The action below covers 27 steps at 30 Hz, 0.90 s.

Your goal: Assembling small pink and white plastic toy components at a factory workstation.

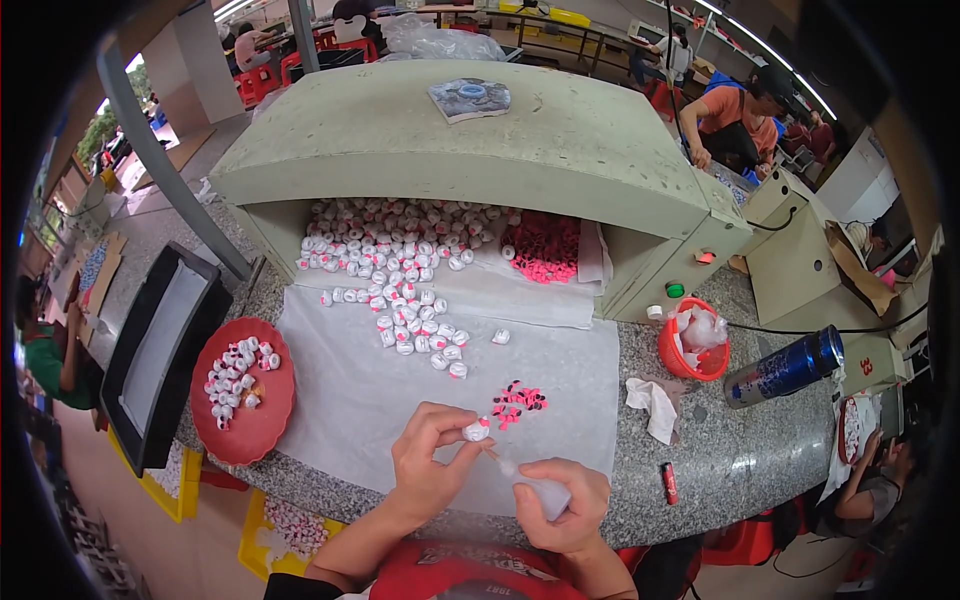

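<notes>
My left hand (pixel 430 455) pinches a small white rounded piece (pixel 477 430) with a pink spot between thumb and fingertips. In my right hand (pixel 580 505) is a white squeeze bottle (pixel 547 492); its thin nozzle points up at the underside of that piece. Whether the tip touches it I cannot tell. Just beyond lies a small heap of pink and black bits (pixel 515 403) on a white sheet (pixel 330 390). Farther off, many like white pieces (pixel 420 325) spread across the sheet, back into the opening of a pale green metal housing (pixel 460 165).
A red scalloped dish (pixel 245 440) with several white pieces stands left, beside a black tray (pixel 160 350). To the right are a red basket (pixel 690 368), crumpled tissue (pixel 655 410), a blue tumbler (pixel 785 368) and a small red tube (pixel 669 483). A person (pixel 745 120) works at the far right.
</notes>
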Available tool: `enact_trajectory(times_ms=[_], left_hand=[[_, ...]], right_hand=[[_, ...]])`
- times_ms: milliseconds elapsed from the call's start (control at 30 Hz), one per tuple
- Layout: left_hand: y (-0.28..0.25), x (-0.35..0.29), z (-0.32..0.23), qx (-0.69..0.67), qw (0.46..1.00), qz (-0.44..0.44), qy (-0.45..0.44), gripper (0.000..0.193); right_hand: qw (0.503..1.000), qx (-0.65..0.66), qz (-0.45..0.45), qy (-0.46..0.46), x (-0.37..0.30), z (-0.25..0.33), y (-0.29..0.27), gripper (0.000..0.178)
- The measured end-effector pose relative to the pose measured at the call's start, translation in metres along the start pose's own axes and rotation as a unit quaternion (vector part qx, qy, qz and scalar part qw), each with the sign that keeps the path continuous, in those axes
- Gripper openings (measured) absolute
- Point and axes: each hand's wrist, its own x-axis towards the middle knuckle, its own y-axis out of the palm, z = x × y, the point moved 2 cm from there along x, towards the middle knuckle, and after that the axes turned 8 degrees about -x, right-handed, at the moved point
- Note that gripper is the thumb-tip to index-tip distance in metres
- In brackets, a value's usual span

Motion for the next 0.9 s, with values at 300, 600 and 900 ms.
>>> enact_trajectory(times_ms=[300,600,900], left_hand=[[-0.0010,0.0010,0.0032,-0.109,0.992,0.003,-0.062,0.031],[0.0000,0.0014,0.0004,-0.173,0.981,0.008,-0.090,0.031],[-0.0018,0.0027,0.0023,-0.205,0.972,0.007,-0.115,0.032]], right_hand=[[1.000,-0.015,-0.021,-0.010,-0.0001,-0.0025,-0.0053,0.021],[1.000,-0.002,-0.018,0.005,-0.0011,-0.0048,-0.0045,0.020],[1.000,0.000,-0.019,0.019,-0.0008,-0.0073,-0.0075,0.019]])
